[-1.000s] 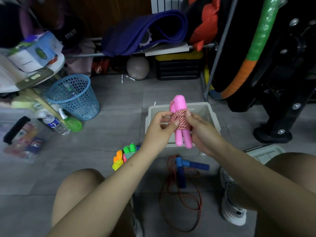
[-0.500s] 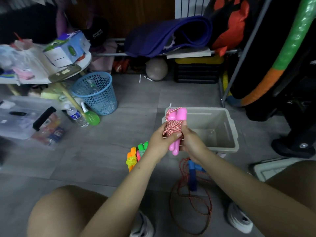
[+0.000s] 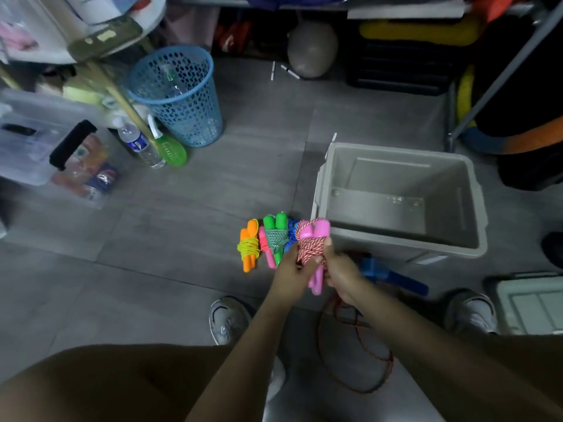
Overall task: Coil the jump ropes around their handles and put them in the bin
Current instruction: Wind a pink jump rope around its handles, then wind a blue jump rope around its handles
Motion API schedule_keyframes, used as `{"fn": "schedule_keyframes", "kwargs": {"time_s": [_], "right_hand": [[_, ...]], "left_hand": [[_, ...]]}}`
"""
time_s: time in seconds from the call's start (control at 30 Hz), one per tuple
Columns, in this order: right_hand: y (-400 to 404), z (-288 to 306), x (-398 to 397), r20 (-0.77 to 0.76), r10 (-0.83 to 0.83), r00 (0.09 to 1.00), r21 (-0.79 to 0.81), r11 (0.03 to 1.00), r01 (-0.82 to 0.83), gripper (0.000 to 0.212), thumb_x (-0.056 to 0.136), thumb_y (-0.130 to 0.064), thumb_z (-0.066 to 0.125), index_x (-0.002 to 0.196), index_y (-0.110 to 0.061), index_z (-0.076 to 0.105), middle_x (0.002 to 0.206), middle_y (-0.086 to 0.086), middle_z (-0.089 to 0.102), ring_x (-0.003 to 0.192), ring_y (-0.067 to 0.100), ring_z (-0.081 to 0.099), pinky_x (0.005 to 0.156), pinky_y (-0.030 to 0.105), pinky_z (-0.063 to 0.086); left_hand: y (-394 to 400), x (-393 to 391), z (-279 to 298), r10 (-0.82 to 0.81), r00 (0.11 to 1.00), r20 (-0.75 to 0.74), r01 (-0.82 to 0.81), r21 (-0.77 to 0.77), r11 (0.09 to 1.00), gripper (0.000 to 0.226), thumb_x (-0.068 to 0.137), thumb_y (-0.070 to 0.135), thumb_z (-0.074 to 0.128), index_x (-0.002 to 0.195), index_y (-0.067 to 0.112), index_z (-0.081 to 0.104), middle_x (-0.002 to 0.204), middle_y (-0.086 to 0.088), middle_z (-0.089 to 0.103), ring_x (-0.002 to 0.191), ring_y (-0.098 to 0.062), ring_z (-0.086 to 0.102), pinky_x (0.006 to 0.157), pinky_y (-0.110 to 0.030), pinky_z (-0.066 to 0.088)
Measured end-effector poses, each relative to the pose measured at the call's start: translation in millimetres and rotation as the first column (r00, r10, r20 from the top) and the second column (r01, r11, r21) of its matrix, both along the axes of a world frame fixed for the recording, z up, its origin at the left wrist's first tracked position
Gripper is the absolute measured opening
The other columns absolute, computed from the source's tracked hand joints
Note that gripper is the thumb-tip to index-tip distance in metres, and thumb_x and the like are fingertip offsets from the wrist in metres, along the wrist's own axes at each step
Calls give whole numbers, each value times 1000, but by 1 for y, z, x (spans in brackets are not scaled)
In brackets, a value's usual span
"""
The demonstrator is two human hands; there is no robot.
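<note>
Both hands hold a pink-handled jump rope point(image 3: 315, 236) with its red-and-white cord coiled around the two handles. My left hand point(image 3: 291, 269) grips it from the left, my right hand point(image 3: 341, 274) from the right. It hangs just off the near-left corner of the grey bin point(image 3: 475, 220), which holds nothing. On the floor to the left lie coiled ropes: an orange-handled one point(image 3: 248, 248), a green-handled one point(image 3: 275, 236) and a pink handle point(image 3: 268, 254) between them. A blue-handled rope point(image 3: 396, 278) lies uncoiled below my right hand, its red cord point(image 3: 359, 351) looped on the floor.
A blue mesh wastebasket point(image 3: 182, 95) stands at the back left beside a water bottle point(image 3: 138, 144) and a green spray bottle point(image 3: 169, 149). A clear storage box point(image 3: 36, 147) is far left. A white lid point(image 3: 530, 303) lies at right. My shoes point(image 3: 228, 318) rest on the grey floor.
The hands lowered the coiled pink rope from above the bin to its near-left corner. The view tilted down and shifted, so the bin sits further right.
</note>
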State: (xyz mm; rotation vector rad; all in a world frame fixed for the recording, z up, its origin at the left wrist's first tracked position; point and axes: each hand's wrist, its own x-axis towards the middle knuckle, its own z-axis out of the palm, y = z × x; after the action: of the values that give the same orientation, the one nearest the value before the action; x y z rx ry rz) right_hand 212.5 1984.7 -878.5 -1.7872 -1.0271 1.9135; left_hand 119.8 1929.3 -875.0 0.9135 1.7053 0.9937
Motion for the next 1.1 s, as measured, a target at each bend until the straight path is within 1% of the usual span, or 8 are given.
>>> {"fn": "schedule_keyframes", "kwargs": {"time_s": [0.13,0.27,0.37,0.47,0.57,0.73,0.93,1.1], "right_hand": [[0,-28,-13,67,76,995,-13,997,-75,24,96,-38,49,102,-16,49,110,20,64,88,33,66,78,52,55],[0,-56,-43,-34,145,989,-54,988,-147,30,97,-16,50,122,-2,42,111,22,58,78,22,59,62,28,52],[3,-76,-72,-75,233,970,-56,970,-237,32,98,-17,47,128,-6,47,117,19,58,93,24,57,76,34,51],[7,-102,-100,-89,279,956,-58,957,-284,36,99,-21,45,135,-15,47,124,10,58,102,25,59,92,41,49],[11,-130,-120,-58,316,947,-30,948,-318,37,100,-27,42,136,-24,47,131,9,57,113,27,59,100,46,45],[14,-141,-140,-131,215,968,-98,969,-228,39,103,-22,33,142,-20,38,132,9,52,97,19,58,66,24,49],[1,-155,-141,-18,283,959,66,957,-281,44,103,-19,32,146,-13,29,148,6,35,134,21,38,108,32,36],[-7,-148,-131,38,337,941,126,932,-339,43,102,-23,36,144,-19,34,151,5,34,137,23,35,112,38,31]], "left_hand": [[-8,-10,-45,217,971,100,-203,-128,971,60,78,38,65,129,9,53,114,-10,67,96,-18,63,91,-38,51],[-6,-31,-71,425,896,129,-409,-133,903,52,84,21,68,131,7,52,117,-11,66,98,-19,63,92,-39,49],[0,-58,-91,531,840,113,-509,-175,843,51,87,9,65,135,13,49,115,-7,66,93,-13,59,85,-31,50],[8,-88,-115,549,827,122,-529,-164,833,59,84,9,68,139,10,46,117,-12,66,94,-15,61,91,-38,50],[18,-114,-133,554,827,93,-534,-174,827,53,85,0,65,135,8,50,114,-8,65,94,-14,59,83,-26,52],[27,-137,-170,512,858,47,-499,-165,851,58,84,-2,64,138,8,48,120,-8,64,98,-13,58,88,-27,49],[23,-125,-186,429,889,-160,-451,-142,881,57,90,15,61,143,15,42,127,-18,50,113,-27,55,97,-30,44],[16,-118,-174,399,881,-255,-437,-115,892,49,94,18,54,142,9,43,128,-22,49,118,-32,49,97,-32,40]]}}
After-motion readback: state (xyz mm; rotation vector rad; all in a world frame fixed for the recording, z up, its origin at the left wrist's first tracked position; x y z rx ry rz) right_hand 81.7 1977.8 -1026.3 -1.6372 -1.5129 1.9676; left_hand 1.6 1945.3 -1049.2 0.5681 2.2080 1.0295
